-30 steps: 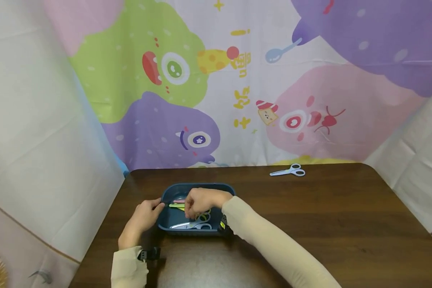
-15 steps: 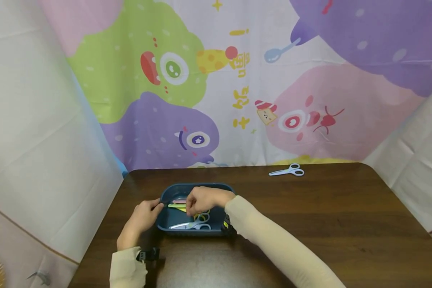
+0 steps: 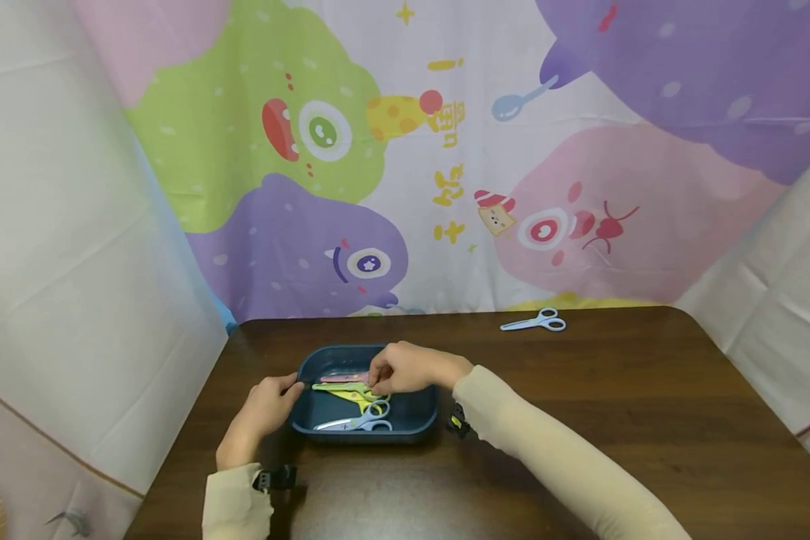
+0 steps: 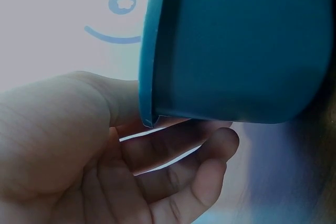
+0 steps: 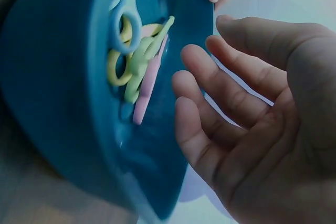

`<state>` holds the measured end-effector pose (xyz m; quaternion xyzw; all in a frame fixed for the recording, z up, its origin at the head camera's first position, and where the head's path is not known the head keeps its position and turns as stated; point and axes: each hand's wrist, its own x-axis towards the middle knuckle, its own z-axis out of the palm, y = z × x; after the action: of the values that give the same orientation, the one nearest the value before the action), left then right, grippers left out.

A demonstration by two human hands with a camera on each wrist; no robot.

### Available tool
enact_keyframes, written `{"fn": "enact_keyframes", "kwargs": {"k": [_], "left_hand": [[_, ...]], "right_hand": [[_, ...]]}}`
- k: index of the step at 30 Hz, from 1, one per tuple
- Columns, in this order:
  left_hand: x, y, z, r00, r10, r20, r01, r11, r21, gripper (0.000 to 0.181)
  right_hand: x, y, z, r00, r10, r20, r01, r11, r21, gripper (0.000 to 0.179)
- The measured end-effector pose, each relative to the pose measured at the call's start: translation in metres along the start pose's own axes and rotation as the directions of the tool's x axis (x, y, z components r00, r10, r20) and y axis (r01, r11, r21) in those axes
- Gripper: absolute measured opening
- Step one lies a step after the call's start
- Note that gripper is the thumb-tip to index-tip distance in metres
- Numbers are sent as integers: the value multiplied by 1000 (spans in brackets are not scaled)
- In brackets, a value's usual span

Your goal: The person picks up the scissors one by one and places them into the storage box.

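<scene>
A dark blue plastic basin (image 3: 398,437) stands at the left of the table. My left hand (image 3: 268,405) pinches its left rim, thumb over the edge and fingers against the outer wall. Inside lie pink scissors (image 5: 149,80), green scissors (image 5: 137,65), yellow scissors (image 3: 346,396) and light blue scissors (image 3: 376,412), partly overlapping. Over the basin's back right part is my right hand (image 3: 415,367), near the handles of the green and pink pairs. In the right wrist view its fingers are loosely bent, apart from the scissors, with nothing between them.
Another light blue pair of scissors (image 3: 536,321) lies near the back edge of the brown wooden table (image 3: 621,397). A cartoon-printed curtain (image 3: 445,277) hangs behind the table, with pale cloth (image 3: 88,225) on both sides.
My right hand has moved right and slightly up from among the scissors, uncovering the green, yellow and pink pairs. The left hand stays at the basin's rim.
</scene>
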<state>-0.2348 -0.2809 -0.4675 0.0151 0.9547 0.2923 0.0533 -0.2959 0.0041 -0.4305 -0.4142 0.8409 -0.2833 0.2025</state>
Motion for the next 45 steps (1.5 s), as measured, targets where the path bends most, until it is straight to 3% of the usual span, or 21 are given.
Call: {"fn": "enact_keyframes", "kwargs": {"k": [18, 31, 36, 45], "left_hand": [[-1, 1, 0, 1000, 17, -1, -17, 1000, 5, 47], [-1, 1, -1, 1000, 25, -1, -25, 1000, 2, 47], [-1, 1, -1, 1000, 13, 0, -13, 1000, -2, 47], [-1, 2, -1, 1000, 19, 6, -19, 1000, 1, 47]], "right_hand": [[-38, 18, -8, 983, -75, -167, 68, 996, -53, 13], [-59, 17, -8, 950, -74, -302, 58, 996, -62, 17], [-63, 17, -3, 928, -90, -362, 71, 995, -68, 17], [-72, 15, 6, 895, -53, -443, 78, 996, 38, 17]]}}
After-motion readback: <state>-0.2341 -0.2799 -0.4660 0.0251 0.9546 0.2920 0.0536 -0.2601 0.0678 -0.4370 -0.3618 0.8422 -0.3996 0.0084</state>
